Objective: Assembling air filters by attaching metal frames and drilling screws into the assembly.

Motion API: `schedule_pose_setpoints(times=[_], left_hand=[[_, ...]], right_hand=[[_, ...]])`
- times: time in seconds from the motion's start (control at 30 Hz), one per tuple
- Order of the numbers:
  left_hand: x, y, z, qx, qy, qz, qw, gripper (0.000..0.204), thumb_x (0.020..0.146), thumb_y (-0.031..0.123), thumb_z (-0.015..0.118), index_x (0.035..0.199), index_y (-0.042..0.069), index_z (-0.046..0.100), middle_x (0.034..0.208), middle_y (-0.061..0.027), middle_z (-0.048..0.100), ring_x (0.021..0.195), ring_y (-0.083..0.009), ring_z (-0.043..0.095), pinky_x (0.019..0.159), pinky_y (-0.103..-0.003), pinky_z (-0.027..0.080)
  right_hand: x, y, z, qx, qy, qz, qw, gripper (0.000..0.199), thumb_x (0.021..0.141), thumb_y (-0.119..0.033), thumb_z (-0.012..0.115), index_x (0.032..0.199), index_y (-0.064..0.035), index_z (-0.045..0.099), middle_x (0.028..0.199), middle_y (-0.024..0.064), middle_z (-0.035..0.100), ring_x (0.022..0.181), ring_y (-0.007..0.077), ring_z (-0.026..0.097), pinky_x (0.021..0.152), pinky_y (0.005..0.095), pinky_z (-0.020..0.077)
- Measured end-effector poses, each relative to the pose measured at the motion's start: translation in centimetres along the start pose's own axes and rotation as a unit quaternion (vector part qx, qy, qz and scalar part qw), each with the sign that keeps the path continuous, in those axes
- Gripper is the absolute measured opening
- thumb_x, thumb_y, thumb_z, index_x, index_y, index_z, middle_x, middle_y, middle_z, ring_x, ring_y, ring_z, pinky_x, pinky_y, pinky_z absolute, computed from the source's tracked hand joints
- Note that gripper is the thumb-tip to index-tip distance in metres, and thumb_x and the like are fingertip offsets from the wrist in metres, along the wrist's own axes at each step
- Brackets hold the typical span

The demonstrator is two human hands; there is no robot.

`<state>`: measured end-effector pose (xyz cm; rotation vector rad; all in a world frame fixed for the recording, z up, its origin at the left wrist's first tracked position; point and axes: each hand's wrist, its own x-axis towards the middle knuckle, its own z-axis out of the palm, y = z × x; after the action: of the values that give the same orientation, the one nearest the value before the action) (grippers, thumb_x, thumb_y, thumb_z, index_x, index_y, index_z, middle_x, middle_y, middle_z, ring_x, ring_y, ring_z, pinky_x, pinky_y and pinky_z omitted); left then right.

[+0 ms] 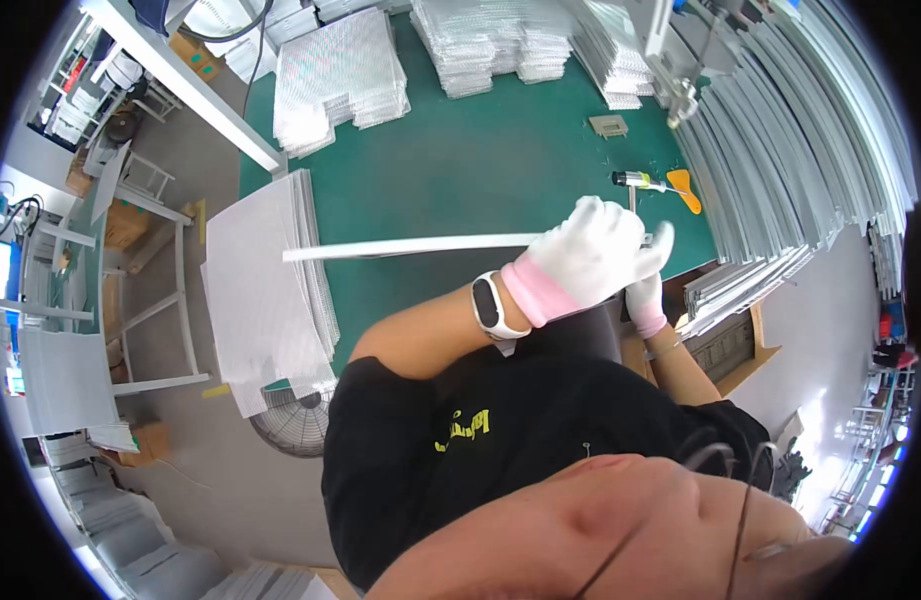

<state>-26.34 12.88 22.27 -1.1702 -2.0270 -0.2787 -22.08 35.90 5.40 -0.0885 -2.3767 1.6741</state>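
Fingers (588,215) of the left hand (579,262), gloved in white with a pink cuff, are gripping one end of a long, slim white bar (411,246), curled around it while the thumb is standing out to the right. That bar is stretching across the bench (441,150), a green-topped work surface, toward its left edge; the far end is lying over the stack of thin whitish sheets (261,270) there, though whether it is touching them I cannot tell. A dark-faced band on a white strap (488,302) is circling the left wrist.

The right hand (645,300), in a matching glove, is sitting just below the left one, near the bench's near right corner. The left hand is partly covering it, so I cannot tell whether its fingers are spread or pinching anything.

Toward the right edge, an orange flat-bladed scraper (687,192) is lying beside a stick-shaped tool in black, yellow and white (636,180). Farther back, a small beige rectangular block (609,126) is resting apart from them. Along the far edge, three piles of pale mesh-like sheets are standing: one at left (341,75), one in the middle (491,40), one at right (616,55). Beyond the right edge, long grey strips (771,140) are lying massed side by side. Below the near left corner, a round wire fan guard (296,425) is showing.
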Motion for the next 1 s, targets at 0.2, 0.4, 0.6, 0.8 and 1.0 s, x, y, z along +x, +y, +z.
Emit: schedule_pose_setpoints(times=[0.2,0.4,0.6,0.8,1.0], left_hand=[[1.1,-2.2,1.8,0.04,0.056,-0.12,0.99,0.036,0.085,0.023,0.063,0.118,0.01,0.067,0.079,-0.0049,0.058,0.085,-0.0242,0.062,0.102,-0.044,0.045],[1.5,-0.3,2.9,-0.026,0.069,-0.222,0.972,0.03,0.075,0.037,0.073,0.093,0.013,0.069,0.077,-0.004,0.057,0.083,-0.0251,0.057,0.099,-0.048,0.044],[1.3,-2.1,4.2,-0.093,0.183,-0.108,0.973,0.026,0.067,0.038,0.072,0.064,0.018,0.055,0.069,0.0002,0.048,0.067,-0.0205,0.051,0.071,-0.041,0.042],[1.3,-4.5,4.7,-0.087,0.207,-0.159,0.961,0.035,0.063,0.042,0.079,0.061,0.02,0.051,0.073,-0.0012,0.048,0.073,-0.0244,0.052,0.074,-0.044,0.041],[1.1,-3.5,5.7,-0.044,0.187,-0.192,0.962,0.035,0.066,0.043,0.078,0.059,0.021,0.052,0.074,-0.0013,0.049,0.083,-0.0263,0.051,0.094,-0.049,0.038]], right_hand=[[-0.1,-1.8,2.5,-0.011,0.057,0.133,0.989,0.027,0.103,-0.013,0.05,0.122,0.0047,0.057,0.071,0.0005,0.053,0.05,0.0063,0.051,0.046,0.0225,0.0418],[-1.2,-1.6,3.0,-0.096,0.127,0.02,0.987,0.025,0.103,-0.014,0.05,0.117,0.0053,0.057,0.068,0.0004,0.055,0.051,0.0061,0.052,0.048,0.0224,0.0428],[-1.3,-0.9,2.7,-0.022,0.098,0.084,0.991,0.026,0.103,-0.017,0.055,0.118,0.0043,0.056,0.068,0.0002,0.056,0.051,0.006,0.053,0.048,0.023,0.0435],[-0.9,-1.2,2.5,0.007,0.078,0.11,0.991,0.028,0.102,-0.013,0.053,0.124,0.0043,0.056,0.068,-0.0001,0.054,0.051,0.0062,0.052,0.048,0.0227,0.0436],[-0.6,-1.6,0.0,0.062,0.015,0.131,0.989,0.028,0.102,-0.009,0.052,0.128,0.0036,0.055,0.077,0.0011,0.055,0.054,0.0058,0.051,0.051,0.021,0.043]])
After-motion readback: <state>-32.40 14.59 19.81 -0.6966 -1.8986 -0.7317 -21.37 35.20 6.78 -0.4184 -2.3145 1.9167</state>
